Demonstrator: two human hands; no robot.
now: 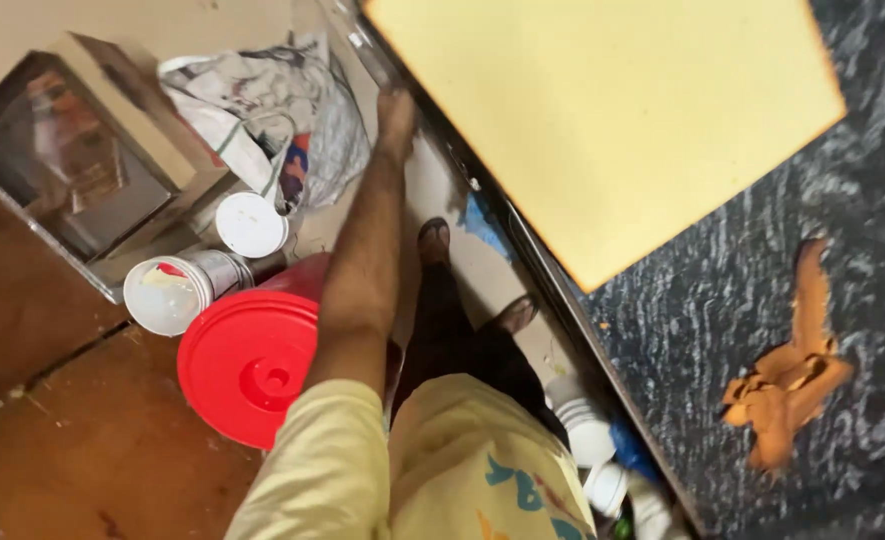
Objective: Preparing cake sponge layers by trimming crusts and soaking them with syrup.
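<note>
workshop | paint tubs [169, 292] on floor | board [602, 120] on bench [762, 330]

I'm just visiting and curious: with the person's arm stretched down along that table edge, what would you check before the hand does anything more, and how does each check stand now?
1. Left hand in view: ok, it reaches down beside the dark metal edge of the table.
2. Its grip: cannot tell, the fingers are blurred and nothing shows in them.
3. Right hand: cannot tell, it is out of the picture.
4. Footing: ok, both sandalled feet stand on bare pale floor.
5. Room beside the arm: not ok, the round red plastic lid, the white plastic tub and the crumpled printed bag crowd close.
6. Flat yellow board on the table: ok, it lies flat, apart from the hand.
</note>
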